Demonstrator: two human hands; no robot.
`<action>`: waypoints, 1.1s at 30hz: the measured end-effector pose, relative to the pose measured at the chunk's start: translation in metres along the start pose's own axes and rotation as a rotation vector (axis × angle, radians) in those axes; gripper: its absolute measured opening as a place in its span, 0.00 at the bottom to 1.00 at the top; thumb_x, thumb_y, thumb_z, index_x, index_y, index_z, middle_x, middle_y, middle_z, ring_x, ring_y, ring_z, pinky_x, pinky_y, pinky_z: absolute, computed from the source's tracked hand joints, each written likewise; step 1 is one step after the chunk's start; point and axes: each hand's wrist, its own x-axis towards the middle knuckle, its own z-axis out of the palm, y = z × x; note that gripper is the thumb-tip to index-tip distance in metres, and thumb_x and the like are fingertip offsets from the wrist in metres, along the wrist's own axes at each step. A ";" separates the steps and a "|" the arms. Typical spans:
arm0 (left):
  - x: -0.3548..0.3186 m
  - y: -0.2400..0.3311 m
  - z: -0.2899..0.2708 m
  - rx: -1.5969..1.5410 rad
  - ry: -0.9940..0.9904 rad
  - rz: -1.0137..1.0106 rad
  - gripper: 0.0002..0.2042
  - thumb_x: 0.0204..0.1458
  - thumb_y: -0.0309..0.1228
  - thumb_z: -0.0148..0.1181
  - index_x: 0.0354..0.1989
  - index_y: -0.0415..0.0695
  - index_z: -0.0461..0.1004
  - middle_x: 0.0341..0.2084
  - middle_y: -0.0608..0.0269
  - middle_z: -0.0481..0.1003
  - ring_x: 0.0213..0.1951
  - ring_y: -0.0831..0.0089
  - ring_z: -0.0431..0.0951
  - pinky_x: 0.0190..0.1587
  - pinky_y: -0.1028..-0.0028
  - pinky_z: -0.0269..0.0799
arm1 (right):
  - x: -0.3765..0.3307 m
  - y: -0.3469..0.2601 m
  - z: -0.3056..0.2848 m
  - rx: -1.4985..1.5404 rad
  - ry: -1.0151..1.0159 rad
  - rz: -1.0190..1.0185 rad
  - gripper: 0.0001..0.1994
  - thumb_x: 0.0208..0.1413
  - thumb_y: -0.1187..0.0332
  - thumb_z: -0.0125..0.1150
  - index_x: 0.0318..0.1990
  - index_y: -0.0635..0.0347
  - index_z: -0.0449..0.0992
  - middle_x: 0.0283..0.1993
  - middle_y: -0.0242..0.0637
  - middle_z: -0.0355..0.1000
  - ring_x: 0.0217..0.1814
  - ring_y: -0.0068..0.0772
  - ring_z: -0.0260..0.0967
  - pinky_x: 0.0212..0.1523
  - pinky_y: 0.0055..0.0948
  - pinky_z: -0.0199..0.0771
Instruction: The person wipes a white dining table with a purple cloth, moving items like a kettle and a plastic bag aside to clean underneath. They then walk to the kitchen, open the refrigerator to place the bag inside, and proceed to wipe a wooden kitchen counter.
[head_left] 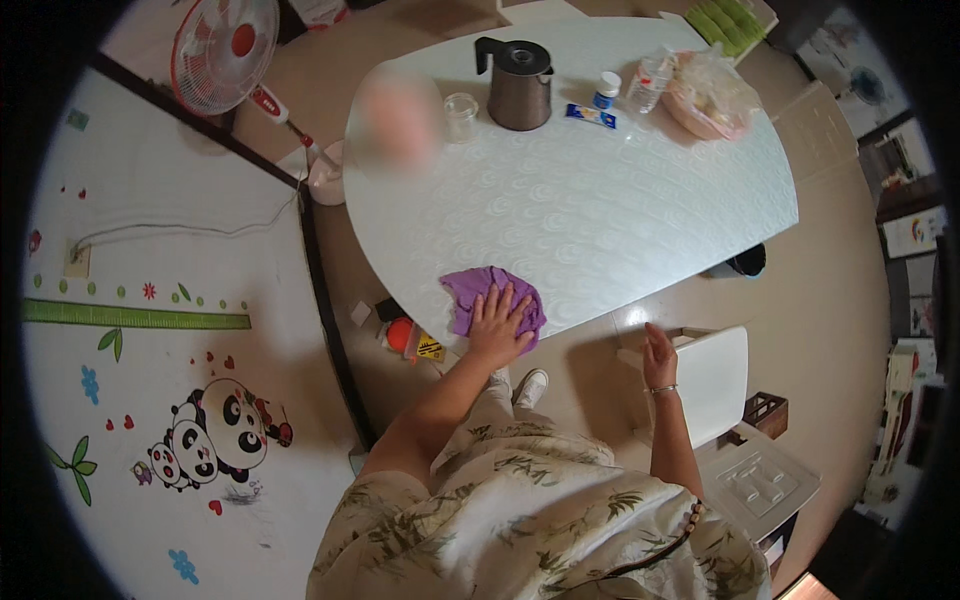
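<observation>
My left hand (497,322) lies flat on a crumpled purple cloth (470,290), fingers spread, pressing it to the near left edge of the pale patterned table (600,210). Part of the cloth is hidden beneath the palm. Off to the right, my right hand (659,358) hangs in the air by a white chair (715,380), its fingers loosely stretched with nothing in them. A bracelet circles that wrist.
Along the table's far side stand a glass jar (461,117), a dark kettle (520,88), a blue-and-white bottle (606,90), a blue packet (591,116), a clear plastic bottle (650,82) and a bag-covered pink basket (710,105). A fan (228,50) stands left.
</observation>
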 end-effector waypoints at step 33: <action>0.145 -0.201 -0.070 0.074 0.017 -0.052 0.32 0.53 0.50 0.51 0.67 0.61 0.53 0.68 0.56 0.46 0.69 0.53 0.42 0.66 0.49 0.34 | -0.060 -0.057 0.086 -0.060 0.116 0.174 0.15 0.59 0.74 0.53 0.54 0.66 0.70 0.51 0.40 0.72 0.52 0.27 0.70 0.52 0.25 0.69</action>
